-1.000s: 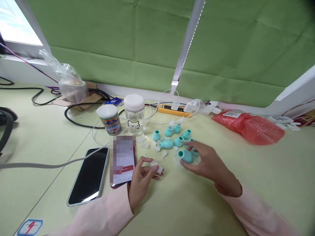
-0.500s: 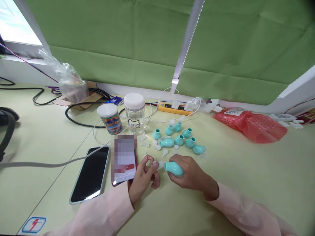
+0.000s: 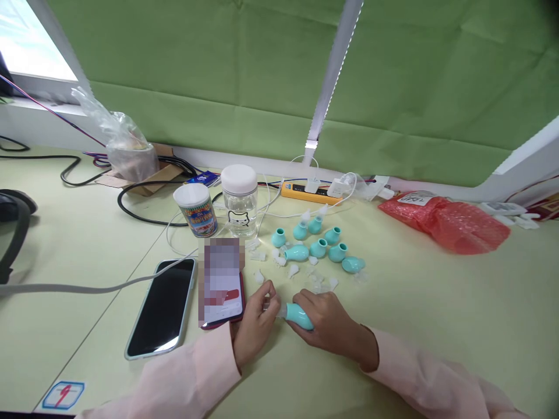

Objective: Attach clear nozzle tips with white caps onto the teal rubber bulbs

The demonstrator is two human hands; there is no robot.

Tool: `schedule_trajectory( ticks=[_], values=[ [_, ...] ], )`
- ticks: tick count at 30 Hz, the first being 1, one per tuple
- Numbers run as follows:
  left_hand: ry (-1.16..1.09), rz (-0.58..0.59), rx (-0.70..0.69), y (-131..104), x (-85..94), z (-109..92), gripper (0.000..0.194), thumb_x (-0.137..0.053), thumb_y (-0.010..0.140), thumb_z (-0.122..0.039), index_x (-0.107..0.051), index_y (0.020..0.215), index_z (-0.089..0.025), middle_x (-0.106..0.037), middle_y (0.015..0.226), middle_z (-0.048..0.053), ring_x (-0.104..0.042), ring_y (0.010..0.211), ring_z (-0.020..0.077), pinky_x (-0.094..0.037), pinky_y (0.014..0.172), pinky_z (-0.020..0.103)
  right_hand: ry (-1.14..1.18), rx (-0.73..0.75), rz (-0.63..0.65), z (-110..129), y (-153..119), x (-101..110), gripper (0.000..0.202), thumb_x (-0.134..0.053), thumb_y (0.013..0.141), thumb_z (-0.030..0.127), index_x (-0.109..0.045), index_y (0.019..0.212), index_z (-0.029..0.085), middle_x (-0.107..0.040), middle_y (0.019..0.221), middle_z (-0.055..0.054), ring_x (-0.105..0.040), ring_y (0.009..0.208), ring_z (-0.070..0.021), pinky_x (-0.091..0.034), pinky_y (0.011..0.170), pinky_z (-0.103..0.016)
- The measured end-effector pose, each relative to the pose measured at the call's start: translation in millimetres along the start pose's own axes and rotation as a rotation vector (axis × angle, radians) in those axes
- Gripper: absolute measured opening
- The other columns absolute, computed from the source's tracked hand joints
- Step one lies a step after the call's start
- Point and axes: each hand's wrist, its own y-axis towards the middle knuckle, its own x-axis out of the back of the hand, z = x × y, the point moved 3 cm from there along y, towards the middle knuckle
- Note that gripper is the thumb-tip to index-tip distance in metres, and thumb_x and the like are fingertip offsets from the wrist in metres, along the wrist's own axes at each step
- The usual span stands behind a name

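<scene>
My right hand [image 3: 328, 321] is closed around a teal squeeze bulb [image 3: 299, 316] that lies sideways with its mouth to the left. A translucent plastic nozzle [image 3: 282, 311] sits at that mouth, its other end pinched in my left hand [image 3: 257, 326]; how deep it goes in I cannot tell. Behind my hands stand several loose teal bulbs with open mouths, among them one bulb [image 3: 297, 252] on its side. Two bulbs at the back, including this one [image 3: 300, 230], carry clear tips. Small translucent pieces [image 3: 293, 270] are scattered between them and my hands.
Left of my hands lie a phone with a lit screen [image 3: 222, 299] and a dark phone [image 3: 161, 308], a cable crossing above. Behind stand a can [image 3: 196, 212] and a clear bottle [image 3: 239, 203]. A yellow power strip [image 3: 288, 190] and a red plastic bag [image 3: 445, 224] lie farther back.
The bulb and nozzle, apart or barely touching before, now meet end to end. Both hands have shifted slightly down, the right also leftward. Clear pieces behind my right hand have come into view.
</scene>
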Motion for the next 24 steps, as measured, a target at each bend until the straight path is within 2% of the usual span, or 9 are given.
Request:
schedule_trajectory(
  ticks=[5, 9, 14, 18, 20, 24],
  values=[
    [0.232, -0.020, -0.077, -1.2, 1.7, -7.1, 0.015, -0.037, 0.071, -0.009, -0.033, 0.060, -0.018, -0.023, 0.052, -0.007, -0.023, 0.049, 0.0088, -0.020, 0.046, 0.022, -0.115, -0.040, -0.006, 11.1, -3.3, -7.5, 0.013, -0.040, 0.077, 0.021, -0.049, 0.070, 0.015, -0.050, 0.057, -0.003, -0.044, 0.042, -0.0118, -0.016, 0.040, -0.025],
    [0.277, 0.015, -0.088, 1.1, 1.9, -8.0, 0.015, -0.037, 0.070, -0.009, -0.032, 0.059, -0.019, -0.023, 0.050, -0.007, -0.021, 0.048, 0.0091, -0.018, 0.046, 0.024, 0.054, -0.096, 0.038, 9.6, -0.9, -8.2, 0.013, -0.041, 0.077, 0.023, -0.049, 0.069, 0.016, -0.052, 0.058, -0.003, -0.046, 0.046, -0.0124, -0.021, 0.041, -0.024],
    [0.414, 0.038, -0.112, -0.2, 1.4, -10.2, 0.016, -0.036, 0.070, -0.011, -0.030, 0.058, -0.019, -0.024, 0.048, -0.008, -0.022, 0.047, 0.0093, -0.019, 0.047, 0.025, 0.576, -0.270, 0.204, 1.5, 4.2, -5.0, 0.012, -0.053, 0.069, 0.025, -0.045, 0.065, 0.018, -0.049, 0.056, 0.003, -0.046, 0.051, -0.0101, -0.030, 0.045, -0.021],
    [0.435, 0.071, -0.112, -0.8, 1.5, -11.8, 0.015, -0.036, 0.072, -0.014, -0.031, 0.059, -0.019, -0.025, 0.048, -0.008, -0.024, 0.046, 0.0094, -0.019, 0.046, 0.024, 1.035, -0.449, 0.397, -3.2, 6.8, -13.2, 0.019, -0.063, 0.062, 0.027, -0.047, 0.064, 0.016, -0.046, 0.056, 0.005, -0.043, 0.051, -0.0071, -0.032, 0.044, -0.018],
    [0.445, 0.080, -0.108, -0.5, 2.1, -12.8, 0.014, -0.036, 0.072, -0.015, -0.031, 0.060, -0.019, -0.025, 0.048, -0.008, -0.024, 0.046, 0.0091, -0.019, 0.045, 0.023, 1.237, -0.533, 0.514, -3.7, 7.4, -18.4, 0.020, -0.064, 0.060, 0.026, -0.048, 0.064, 0.015, -0.044, 0.053, 0.006, -0.040, 0.047, -0.0054, -0.030, 0.041, -0.016],
    [0.455, 0.156, -0.109, 0.9, 2.7, -12.3, 0.015, -0.037, 0.073, -0.017, -0.030, 0.059, -0.019, -0.027, 0.049, -0.008, -0.024, 0.047, 0.0089, -0.019, 0.045, 0.023, 1.617, -0.685, 0.806, 0.5, 5.1, -23.2, 0.025, -0.066, 0.061, 0.028, -0.045, 0.070, 0.017, -0.038, 0.048, 0.008, -0.032, 0.041, -0.0033, -0.018, 0.033, -0.014]
  ],
)
